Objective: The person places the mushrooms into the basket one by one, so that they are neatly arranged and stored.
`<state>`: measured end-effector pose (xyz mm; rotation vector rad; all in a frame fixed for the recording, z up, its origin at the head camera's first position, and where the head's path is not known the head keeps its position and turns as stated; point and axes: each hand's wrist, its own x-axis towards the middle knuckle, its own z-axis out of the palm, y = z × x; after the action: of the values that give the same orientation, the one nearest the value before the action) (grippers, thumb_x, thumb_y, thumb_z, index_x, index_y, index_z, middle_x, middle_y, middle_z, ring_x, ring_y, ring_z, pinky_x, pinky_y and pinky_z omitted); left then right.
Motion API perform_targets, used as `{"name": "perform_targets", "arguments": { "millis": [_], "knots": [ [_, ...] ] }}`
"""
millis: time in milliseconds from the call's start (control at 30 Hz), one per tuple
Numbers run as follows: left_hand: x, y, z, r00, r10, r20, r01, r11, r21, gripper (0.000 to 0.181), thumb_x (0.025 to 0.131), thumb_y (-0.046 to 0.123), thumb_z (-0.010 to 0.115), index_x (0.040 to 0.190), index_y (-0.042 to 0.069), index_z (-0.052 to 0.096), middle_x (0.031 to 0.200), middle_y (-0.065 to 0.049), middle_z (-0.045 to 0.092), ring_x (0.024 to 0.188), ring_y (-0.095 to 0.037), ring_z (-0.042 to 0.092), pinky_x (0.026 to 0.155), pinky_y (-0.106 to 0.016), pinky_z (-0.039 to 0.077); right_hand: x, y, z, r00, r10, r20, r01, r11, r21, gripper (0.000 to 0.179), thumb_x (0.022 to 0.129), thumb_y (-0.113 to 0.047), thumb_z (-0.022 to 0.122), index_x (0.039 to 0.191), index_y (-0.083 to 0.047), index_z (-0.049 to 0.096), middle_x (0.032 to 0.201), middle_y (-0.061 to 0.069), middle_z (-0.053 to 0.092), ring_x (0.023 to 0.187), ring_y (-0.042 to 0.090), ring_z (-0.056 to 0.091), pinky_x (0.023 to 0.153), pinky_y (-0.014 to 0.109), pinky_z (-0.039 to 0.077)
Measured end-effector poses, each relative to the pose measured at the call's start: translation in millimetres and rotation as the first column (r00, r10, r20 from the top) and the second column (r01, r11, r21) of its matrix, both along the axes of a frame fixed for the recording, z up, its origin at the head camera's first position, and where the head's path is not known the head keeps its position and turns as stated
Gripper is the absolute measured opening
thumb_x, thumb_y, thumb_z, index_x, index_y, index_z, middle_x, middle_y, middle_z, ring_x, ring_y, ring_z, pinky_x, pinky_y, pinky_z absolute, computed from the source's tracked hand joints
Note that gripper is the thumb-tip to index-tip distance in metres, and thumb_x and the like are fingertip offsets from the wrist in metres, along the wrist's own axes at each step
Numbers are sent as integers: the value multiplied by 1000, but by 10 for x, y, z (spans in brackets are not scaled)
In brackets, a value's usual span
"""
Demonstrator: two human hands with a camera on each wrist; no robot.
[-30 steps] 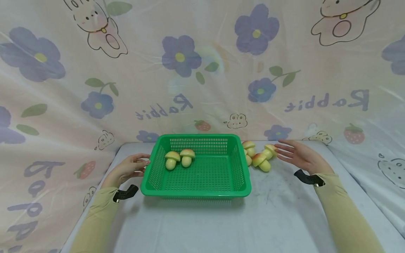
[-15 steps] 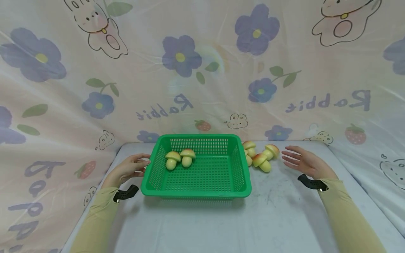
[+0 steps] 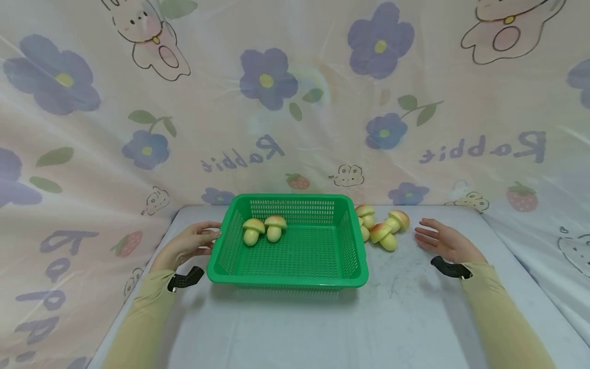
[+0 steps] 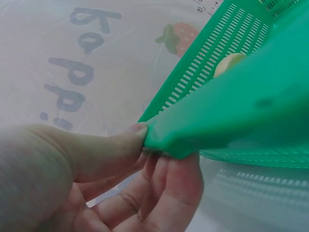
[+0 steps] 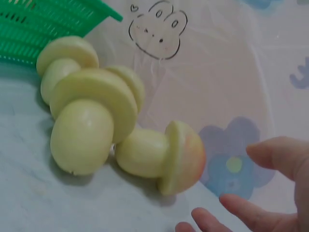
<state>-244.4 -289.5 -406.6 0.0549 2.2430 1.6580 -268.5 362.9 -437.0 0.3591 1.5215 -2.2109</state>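
Note:
My left hand (image 3: 186, 245) holds the left side of a green plastic basket (image 3: 288, 282). In the left wrist view the thumb lies on the basket's rim and the fingers curl beneath it. Two toy mushrooms (image 3: 252, 231) with yellow stems and reddish-tinged caps rest inside, toward the back left. Several more sit in a cluster right of the basket, among them a front mushroom (image 3: 384, 236) and a right-hand mushroom (image 3: 398, 220). One is partly hidden by the basket's side. My right hand (image 3: 449, 242) hovers just right of this cluster, fingers apart from the thumb, holding nothing.
A white-covered table (image 3: 295, 333) carries everything. Behind and to the left hangs a pale curtain (image 3: 313, 138) printed with flowers, rabbits and strawberries, meeting the table's back edge close behind the basket and mushrooms. Black straps (image 3: 450, 267) circle both wrists.
My right hand has drawn back from the rightmost mushroom, to the right and slightly toward me. The left hand, basket and mushrooms stay in place; the head view has shifted slightly.

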Motion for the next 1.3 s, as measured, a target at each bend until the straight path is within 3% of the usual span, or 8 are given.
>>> {"name": "perform_targets", "arguments": {
  "millis": [167,533,800,967,1100,1300],
  "knots": [
    [-5,11,7,1000,11,17,-10,1000,-13,47,99,20,56,141,4,41,103,-10,61,84,-21,61,75,-34,55,-49,-12,-45,1000,-8,11,8,1000,8,77,101,-32,48,153,-17,-6,158,13,-6,144,24,4,113,34,17],
    [2,26,33,1000,9,18,-9,1000,-6,50,100,20,53,144,3,36,104,-10,62,85,-20,62,75,-34,55,-139,-38,-85,999,33,-39,-31,998,48,77,102,-35,44,152,-15,-11,157,15,-12,144,27,-1,114,34,15],
    [12,23,13,1000,10,9,-10,1000,-12,48,100,21,54,142,3,39,101,-10,63,85,-21,61,75,-34,55,-226,-91,-60,1000,15,-14,-15,999,42,79,101,-35,47,153,-15,-9,157,14,-7,144,26,2,114,36,15],
    [15,21,22,1000,7,10,-7,1000,-15,49,100,21,54,143,3,38,103,-11,62,87,-22,61,75,-34,55,-276,-139,-30,1000,4,10,-5,999,50,79,100,-34,50,154,-16,-5,152,14,10,140,24,18,113,35,17],
    [12,29,41,1000,16,13,-15,1000,-14,48,100,20,55,142,3,40,102,-11,62,86,-23,61,75,-34,55,-324,-173,-10,999,-10,31,7,998,69,75,99,-33,52,154,-19,4,144,12,22,126,20,37,113,35,20],
    [-9,28,37,1000,15,17,-15,1000,-18,46,100,19,54,141,3,41,101,-11,62,84,-21,62,75,-34,55,-370,-223,6,999,-16,45,11,994,106,70,97,-33,56,152,-20,14,137,11,30,114,16,45,111,35,24]
  ]
}}
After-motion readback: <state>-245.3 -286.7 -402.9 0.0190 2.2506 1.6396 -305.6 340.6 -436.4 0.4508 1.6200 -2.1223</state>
